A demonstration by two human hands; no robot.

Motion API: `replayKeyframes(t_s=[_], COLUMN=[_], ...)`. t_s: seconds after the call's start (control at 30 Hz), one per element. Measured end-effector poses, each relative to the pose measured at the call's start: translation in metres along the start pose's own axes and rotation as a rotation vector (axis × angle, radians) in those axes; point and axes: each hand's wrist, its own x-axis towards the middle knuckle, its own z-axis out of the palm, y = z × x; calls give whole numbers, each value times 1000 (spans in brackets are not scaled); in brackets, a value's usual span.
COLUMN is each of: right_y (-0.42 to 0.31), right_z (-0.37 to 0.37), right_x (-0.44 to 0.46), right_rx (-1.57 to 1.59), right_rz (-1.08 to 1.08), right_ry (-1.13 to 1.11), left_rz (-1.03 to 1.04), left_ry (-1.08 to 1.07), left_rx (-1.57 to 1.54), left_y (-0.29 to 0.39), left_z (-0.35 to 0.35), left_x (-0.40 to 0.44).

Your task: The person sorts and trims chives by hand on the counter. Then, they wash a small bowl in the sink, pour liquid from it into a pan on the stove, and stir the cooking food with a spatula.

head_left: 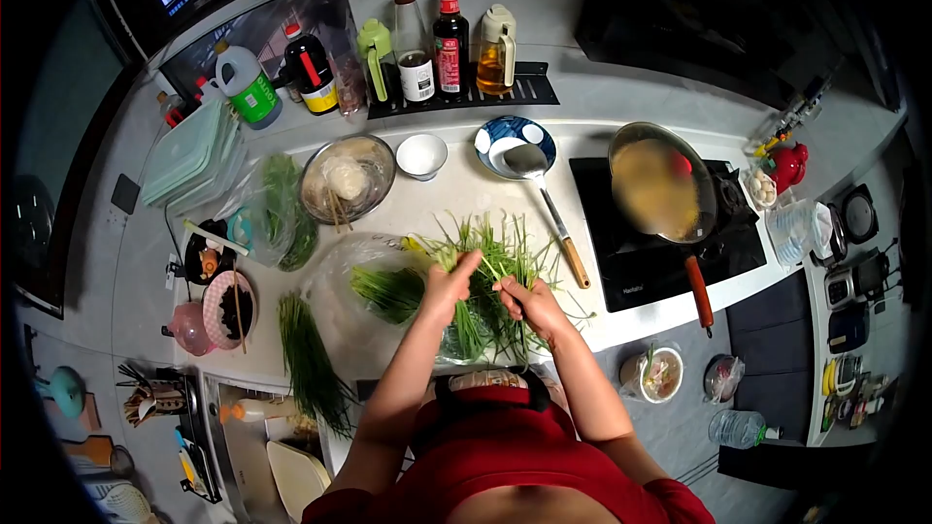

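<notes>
Long green stalks [495,247], like chives, lie in a loose heap at the counter's front edge, partly on a clear plastic bag [335,277]. My left hand [449,286] is closed on some of them at the heap's left side. Just to its right, my right hand [529,306] pinches stalks between thumb and fingers. A smaller bunch [388,293] rests on the bag left of my left hand. Farther left, a longer dark green bunch [313,359] hangs over the counter edge.
Behind the heap are a steel bowl with dough [345,178], a white bowl [421,155], and a ladle [555,213] leaning in a blue bowl [500,131]. A covered pan [660,189] sits on the black cooktop [631,272] at right, its handle sticking out frontward.
</notes>
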Motion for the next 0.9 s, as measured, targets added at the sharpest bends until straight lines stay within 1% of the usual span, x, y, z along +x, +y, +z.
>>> replayKeyframes(t_s=[0.03,0.1,0.13,0.23,0.27,0.37,0.5,0.53,0.73,0.9], right_y=[-2,-4,-5,-1,3,-2,4,7,0,-3], right_z=[0,8,10,3,-4,-5,-2,-3,2,5], right_x=[1,2,2,9,13,9,11,14,11,8], right_rx=[-29,39,73,189,150,26,-19,-30,27,-8], right_rz=[-8,-23,-31,-26,-23,8,-7,-34,-2,-19], right_ry=[-7,38,61,141,167,147,177,164,97,38], left_rz=[13,38,11,-94,-103,-111,-108,-111,-125,-95], left_ry=[-30,-50,-89,-92,-97,-93,-160,-170,-202,-236], left_rx=[53,66,-38,-228,-243,-226,-250,-249,-232,-191], left_y=[0,-4,-6,-7,-10,-4,-6,-6,-1,-5], left_z=[6,12,10,3,-1,-3,-3,-3,-3,-6], left_x=[-4,-7,-7,-2,1,-1,1,1,-1,0])
